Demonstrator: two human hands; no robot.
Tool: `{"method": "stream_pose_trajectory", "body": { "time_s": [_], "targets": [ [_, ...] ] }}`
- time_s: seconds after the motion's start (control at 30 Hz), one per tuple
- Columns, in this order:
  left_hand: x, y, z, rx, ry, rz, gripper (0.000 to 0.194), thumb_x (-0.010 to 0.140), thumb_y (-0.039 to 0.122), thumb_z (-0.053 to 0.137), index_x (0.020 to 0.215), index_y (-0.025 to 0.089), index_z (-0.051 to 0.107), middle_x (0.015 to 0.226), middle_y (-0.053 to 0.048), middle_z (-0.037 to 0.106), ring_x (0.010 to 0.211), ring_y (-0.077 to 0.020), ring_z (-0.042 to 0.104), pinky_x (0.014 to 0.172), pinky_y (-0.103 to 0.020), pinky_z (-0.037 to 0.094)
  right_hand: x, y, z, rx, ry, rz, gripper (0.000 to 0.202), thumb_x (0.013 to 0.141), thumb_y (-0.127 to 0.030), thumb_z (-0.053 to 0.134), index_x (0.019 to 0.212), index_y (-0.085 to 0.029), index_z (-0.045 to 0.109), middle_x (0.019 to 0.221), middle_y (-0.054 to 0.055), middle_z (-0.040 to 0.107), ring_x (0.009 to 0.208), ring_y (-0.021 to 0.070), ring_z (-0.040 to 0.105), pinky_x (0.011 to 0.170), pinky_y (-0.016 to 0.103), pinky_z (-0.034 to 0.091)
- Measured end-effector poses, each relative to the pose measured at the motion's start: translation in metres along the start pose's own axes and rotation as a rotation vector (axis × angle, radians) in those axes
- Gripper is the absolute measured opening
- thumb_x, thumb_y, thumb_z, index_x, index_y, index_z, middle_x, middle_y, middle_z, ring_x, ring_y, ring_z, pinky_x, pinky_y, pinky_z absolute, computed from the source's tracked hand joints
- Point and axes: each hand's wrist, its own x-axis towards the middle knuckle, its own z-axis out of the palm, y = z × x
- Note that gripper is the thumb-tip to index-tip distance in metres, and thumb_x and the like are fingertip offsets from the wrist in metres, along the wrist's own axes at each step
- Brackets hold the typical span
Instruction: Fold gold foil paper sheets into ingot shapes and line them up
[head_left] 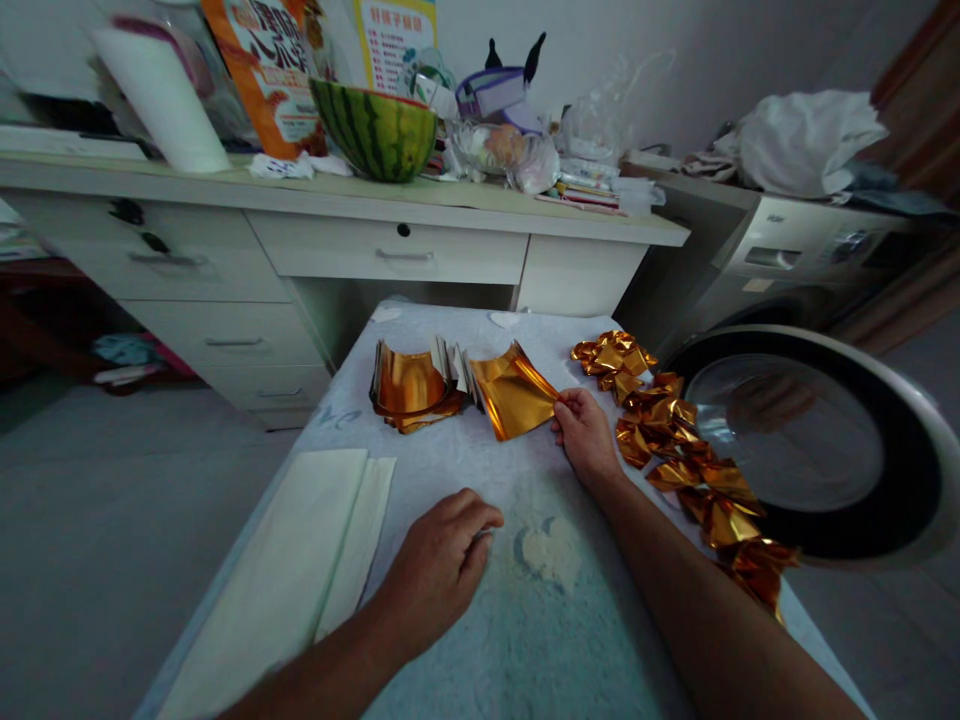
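Pinching the right corner of a shiny gold foil sheet (517,395), our right hand (585,430) reaches forward and leftward across the cloth-covered table (540,640). Our left hand (442,555) lies apart from it, palm down, fingers loosely curled, thumb separate. The sheet lies near the table's far end, beside a curved stack of gold foil sheets (412,385); its held corner points right, but we cannot tell its long axis. On the white desk (480,215), we see a clear plastic bag (487,150) containing a round, orange-toned item.
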Motion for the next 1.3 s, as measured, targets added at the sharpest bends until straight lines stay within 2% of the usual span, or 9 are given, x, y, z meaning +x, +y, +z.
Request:
{"method": "stream_pose_trajectory", "body": {
  "time_s": [0.6,0.9,1.3],
  "targets": [
    [-0.006,-0.002,0.002,-0.003,0.009,-0.006,0.022,0.088,0.011,0.045,0.096,0.021,0.062,0.092,-0.004,0.063,0.088,-0.0198,0.061,0.079,-0.034,0.047,-0.005,-0.004,0.004,0.045,-0.023,0.040,0.021,0.072,-0.036,0.058,0.084,-0.021,0.051,0.069,-0.004,0.056,0.049,0.0093,0.049,0.036,0.018,0.033],
    [-0.009,0.003,-0.002,-0.009,0.002,-0.020,0.022,0.090,0.012,0.043,0.096,0.021,0.061,0.091,-0.004,0.062,0.088,-0.0198,0.061,0.078,-0.033,0.047,-0.005,-0.005,0.008,0.072,-0.046,0.041,0.020,0.071,-0.037,0.059,0.081,-0.021,0.052,0.065,-0.005,0.053,0.048,0.0086,0.048,0.038,0.018,0.035],
    [-0.012,0.000,-0.005,0.027,-0.028,-0.024,0.021,0.091,0.014,0.041,0.096,0.022,0.060,0.092,-0.004,0.061,0.088,-0.0201,0.060,0.077,-0.034,0.047,-0.007,-0.007,0.011,0.097,-0.059,0.049,0.022,0.071,-0.038,0.062,0.081,-0.021,0.051,0.063,-0.006,0.053,0.047,0.0093,0.049,0.038,0.019,0.037]
  ]
}}
